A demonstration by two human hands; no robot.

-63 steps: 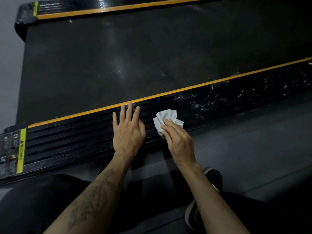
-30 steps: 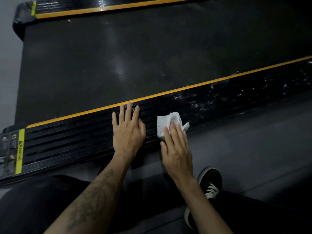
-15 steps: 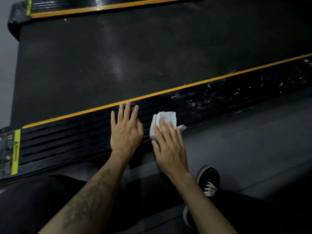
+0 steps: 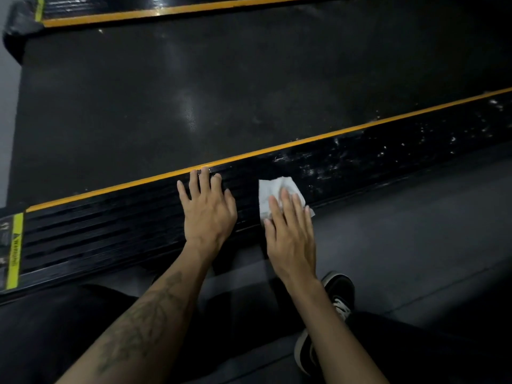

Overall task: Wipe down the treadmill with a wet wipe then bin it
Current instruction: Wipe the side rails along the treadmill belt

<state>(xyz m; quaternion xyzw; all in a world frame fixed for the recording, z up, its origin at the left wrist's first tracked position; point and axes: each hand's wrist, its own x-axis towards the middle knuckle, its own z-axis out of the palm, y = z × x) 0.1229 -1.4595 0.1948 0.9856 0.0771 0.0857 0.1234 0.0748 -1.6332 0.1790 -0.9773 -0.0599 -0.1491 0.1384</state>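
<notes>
At the far left, a yellow warning label (image 4: pixel 13 250) marks the end of the treadmill's near side rail (image 4: pixel 97 231), a black ribbed strip that runs left to right and rises toward the upper right, edged on its far side by an orange stripe (image 4: pixel 277 151). Beyond the stripe lies the running belt (image 4: pixel 194 92).

The left hand (image 4: pixel 207 209) rests flat on the rail, fingers straight and slightly spread, tips touching the stripe; it holds nothing and appears to serve as a brace.

Just beside it to the right, apart from it, the right hand (image 4: pixel 291 228) presses the wet wipe (image 4: pixel 273 192) onto the rail with straight, close-set fingers; nothing is pinched. The wipe lies under and ahead of those fingertips, its near corner overhanging the rail's outer edge.

Right of the wipe, the rail carries pale specks and smears (image 4: pixel 415 139), possibly moisture or residue; the dim view does not settle which. The rail's long axis therefore leads rightward from the wiping hand, which is the nearer one to that stretch. No bin is in view.
</notes>
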